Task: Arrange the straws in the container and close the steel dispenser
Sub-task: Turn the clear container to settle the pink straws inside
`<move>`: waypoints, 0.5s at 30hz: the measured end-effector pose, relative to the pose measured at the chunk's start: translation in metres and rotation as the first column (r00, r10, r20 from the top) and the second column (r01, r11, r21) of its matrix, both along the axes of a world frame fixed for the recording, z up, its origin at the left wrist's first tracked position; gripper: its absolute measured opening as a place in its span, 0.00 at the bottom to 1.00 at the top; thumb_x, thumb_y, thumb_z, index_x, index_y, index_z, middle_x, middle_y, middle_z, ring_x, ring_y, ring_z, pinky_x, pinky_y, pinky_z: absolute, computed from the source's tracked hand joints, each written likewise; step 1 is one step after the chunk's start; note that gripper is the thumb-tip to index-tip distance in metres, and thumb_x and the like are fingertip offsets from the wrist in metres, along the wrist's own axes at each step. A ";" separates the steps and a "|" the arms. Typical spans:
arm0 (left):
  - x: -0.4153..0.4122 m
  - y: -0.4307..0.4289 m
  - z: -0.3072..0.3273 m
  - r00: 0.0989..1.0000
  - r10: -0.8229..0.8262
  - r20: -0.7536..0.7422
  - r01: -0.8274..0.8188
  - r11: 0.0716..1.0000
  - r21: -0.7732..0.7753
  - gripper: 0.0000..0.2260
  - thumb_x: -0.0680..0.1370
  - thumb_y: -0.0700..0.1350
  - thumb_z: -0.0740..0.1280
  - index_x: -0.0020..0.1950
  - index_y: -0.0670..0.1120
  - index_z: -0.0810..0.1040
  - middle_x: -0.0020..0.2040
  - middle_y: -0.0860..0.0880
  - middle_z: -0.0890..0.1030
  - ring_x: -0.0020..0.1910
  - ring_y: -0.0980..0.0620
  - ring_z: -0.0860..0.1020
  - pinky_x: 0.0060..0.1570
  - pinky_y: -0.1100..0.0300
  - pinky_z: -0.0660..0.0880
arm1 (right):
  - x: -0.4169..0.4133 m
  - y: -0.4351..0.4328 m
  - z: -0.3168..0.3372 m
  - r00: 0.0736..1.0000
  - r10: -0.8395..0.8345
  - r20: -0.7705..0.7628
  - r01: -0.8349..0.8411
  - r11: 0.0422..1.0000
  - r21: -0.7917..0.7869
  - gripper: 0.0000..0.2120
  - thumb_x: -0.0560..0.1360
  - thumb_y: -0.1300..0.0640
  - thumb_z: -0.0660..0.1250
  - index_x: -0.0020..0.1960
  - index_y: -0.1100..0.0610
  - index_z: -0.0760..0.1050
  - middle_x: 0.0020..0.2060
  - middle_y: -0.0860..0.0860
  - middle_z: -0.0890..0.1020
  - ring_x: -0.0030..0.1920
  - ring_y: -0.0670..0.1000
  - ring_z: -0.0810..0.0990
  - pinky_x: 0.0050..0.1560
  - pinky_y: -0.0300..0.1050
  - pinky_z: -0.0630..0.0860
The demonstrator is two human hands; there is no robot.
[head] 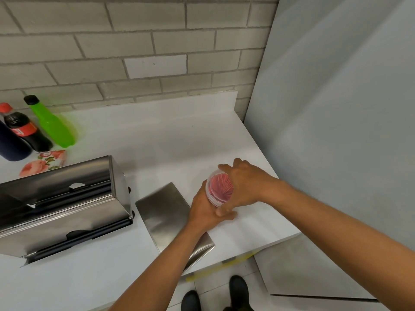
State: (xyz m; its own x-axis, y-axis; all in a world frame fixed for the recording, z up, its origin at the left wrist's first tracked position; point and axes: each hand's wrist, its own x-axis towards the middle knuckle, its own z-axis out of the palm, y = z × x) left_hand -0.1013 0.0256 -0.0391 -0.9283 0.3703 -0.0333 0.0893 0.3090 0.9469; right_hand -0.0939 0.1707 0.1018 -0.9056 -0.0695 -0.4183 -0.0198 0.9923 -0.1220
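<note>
Currently, by label:
Container: clear round container (219, 192) held at centre right of the frame, above the white counter (157, 140).
Straws: pink straws (221, 186) seen inside it, ends toward the camera.
Left hand: left hand (203, 209) wrapped around the container's side from below.
Right hand: right hand (243, 185) spread over its rim, fingers curled on it.
Dispenser: steel dispenser (65, 203) left of centre, lid open.
Steel plate: steel plate (166, 212) laid flat beside the dispenser, under the left forearm.
Bottles: cola bottle (24, 129) and green bottle (52, 124) at upper left.
</note>
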 end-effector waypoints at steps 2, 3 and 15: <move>0.001 0.001 -0.002 1.000 0.004 0.021 -0.004 1.000 0.029 0.46 0.52 0.60 0.88 0.66 0.61 0.73 0.57 0.62 0.82 0.55 0.65 0.80 0.48 0.74 0.76 | 0.002 -0.003 -0.001 0.999 -0.024 -0.037 0.024 1.000 -0.009 0.60 0.56 0.27 0.76 0.80 0.52 0.60 0.67 0.55 0.70 0.69 0.57 0.69 0.62 0.52 0.75; 0.001 0.002 -0.003 0.999 0.018 0.034 -0.018 1.000 0.022 0.45 0.51 0.60 0.88 0.64 0.63 0.73 0.55 0.63 0.82 0.54 0.67 0.80 0.45 0.76 0.75 | 0.002 -0.004 -0.002 0.998 -0.025 -0.052 0.025 1.000 -0.010 0.56 0.57 0.29 0.76 0.77 0.53 0.63 0.64 0.55 0.71 0.66 0.57 0.70 0.59 0.51 0.76; -0.009 0.004 -0.011 0.999 0.017 0.043 -0.013 0.996 -0.089 0.38 0.48 0.57 0.86 0.54 0.67 0.75 0.46 0.67 0.82 0.47 0.68 0.81 0.39 0.75 0.77 | -0.018 0.008 0.010 0.982 0.185 0.026 -0.183 0.982 -0.052 0.52 0.51 0.40 0.85 0.71 0.46 0.68 0.56 0.50 0.67 0.59 0.53 0.68 0.53 0.52 0.80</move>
